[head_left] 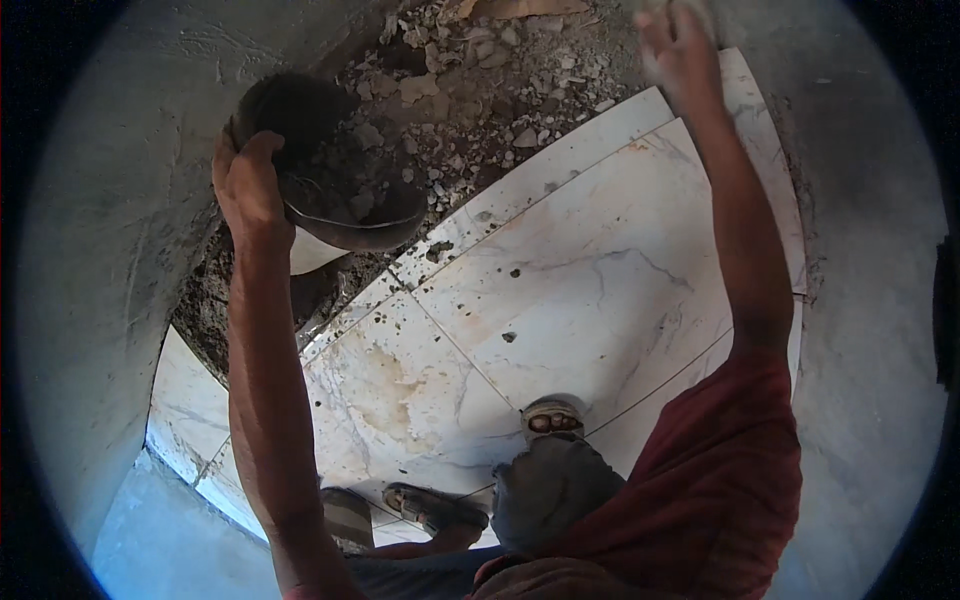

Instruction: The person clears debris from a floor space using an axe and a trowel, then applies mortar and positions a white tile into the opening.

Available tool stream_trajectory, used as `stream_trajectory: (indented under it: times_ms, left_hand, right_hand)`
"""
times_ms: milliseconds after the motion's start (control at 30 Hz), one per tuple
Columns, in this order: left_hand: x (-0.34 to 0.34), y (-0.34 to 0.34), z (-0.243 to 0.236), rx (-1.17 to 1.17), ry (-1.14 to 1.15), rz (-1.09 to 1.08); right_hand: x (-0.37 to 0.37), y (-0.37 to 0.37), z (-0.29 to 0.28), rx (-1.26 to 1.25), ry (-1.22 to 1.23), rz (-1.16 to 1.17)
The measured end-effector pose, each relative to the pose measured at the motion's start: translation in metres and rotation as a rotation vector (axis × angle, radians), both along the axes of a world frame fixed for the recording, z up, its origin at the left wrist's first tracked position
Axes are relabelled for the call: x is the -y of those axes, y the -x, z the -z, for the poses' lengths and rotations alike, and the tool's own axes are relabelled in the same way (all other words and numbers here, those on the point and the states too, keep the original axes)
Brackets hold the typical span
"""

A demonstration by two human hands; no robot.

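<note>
My left hand [250, 190] is closed on the left rim of a black bowl-like pan [355, 220] holding dark, lumpy material. The pan rests tilted over the strip of broken rubble and dirt [480, 100], with a pale tile edge showing beneath it. My right hand [675, 45] reaches to the upper right, beside the rubble and the grey wall. Its fingers are blurred, and I cannot tell whether they hold the pale shape behind them.
White marbled floor tiles [580, 280] with scattered crumbs border the rubble. Grey plastered walls [120, 230] rise on both sides. My sandalled foot [550, 420] and grey-clad knee are below, with another sandal [435, 510] near the lower edge.
</note>
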State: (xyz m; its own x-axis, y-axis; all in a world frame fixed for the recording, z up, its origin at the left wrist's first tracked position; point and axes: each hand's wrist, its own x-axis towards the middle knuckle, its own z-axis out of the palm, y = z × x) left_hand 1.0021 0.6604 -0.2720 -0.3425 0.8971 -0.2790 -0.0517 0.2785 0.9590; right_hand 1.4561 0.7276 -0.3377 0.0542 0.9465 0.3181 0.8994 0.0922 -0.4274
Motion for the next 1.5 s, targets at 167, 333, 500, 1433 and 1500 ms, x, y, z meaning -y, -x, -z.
stream_trajectory:
  times_ms: [167, 333, 500, 1433, 1500]
  left_hand:
    - [-0.001, -0.002, 0.000, -0.099, -0.002, -0.025]
    - [-0.001, -0.002, 0.002, -0.100, -0.004, -0.016]
    - [0.001, -0.005, 0.002, -0.183, -0.033, 0.023]
    - [0.000, 0.005, 0.010, -0.438, -0.117, 0.077]
    - [0.000, 0.008, 0.013, -0.359, -0.059, 0.048]
  right_hand:
    - [-0.103, -0.071, 0.061, -0.897, 0.054, -0.110]
    - [-0.083, -0.089, 0.110, 0.071, -0.157, 0.212]
    - [-0.024, 0.036, 0.107, -0.050, 0.056, 0.267]
    - [-0.051, 0.049, 0.053, 0.194, -0.048, -0.043]
    - [-0.084, -0.013, 0.072, 0.740, 0.147, -0.037]
